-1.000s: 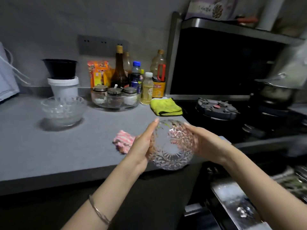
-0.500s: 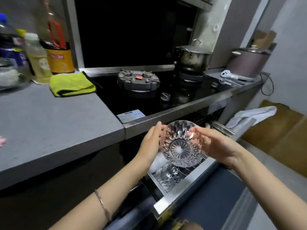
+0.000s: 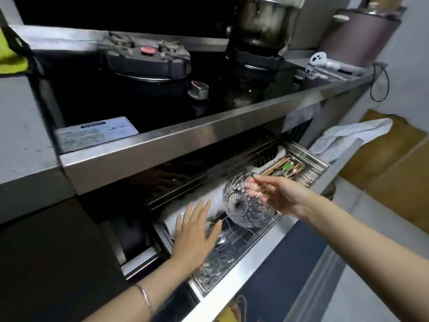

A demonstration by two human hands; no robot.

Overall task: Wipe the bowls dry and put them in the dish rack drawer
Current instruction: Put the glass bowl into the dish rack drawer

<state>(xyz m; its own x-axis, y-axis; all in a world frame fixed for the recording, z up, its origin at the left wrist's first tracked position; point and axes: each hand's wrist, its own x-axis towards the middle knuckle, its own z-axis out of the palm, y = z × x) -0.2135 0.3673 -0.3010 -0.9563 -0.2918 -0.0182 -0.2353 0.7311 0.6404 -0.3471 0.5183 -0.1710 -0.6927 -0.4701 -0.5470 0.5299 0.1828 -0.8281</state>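
Two hands held the bowl point(image 3: 243, 205) above the drawer point(image 3: 255, 254) half a second ago. Now our left hand point(image 3: 195, 231) has let go and hovers over the drawer's left part, spread with fingers straight. Our right hand point(image 3: 278, 194) lays straight fingers against the bowl, which sits tilted on its side on the wire rack point(image 3: 241, 238) inside the drawer. Beneath our left hand, a second bowl point(image 3: 218, 259) of glass lies in the same rack. At the drawer's right end, a wire basket point(image 3: 318, 168) holds chopsticks point(image 3: 278, 168).
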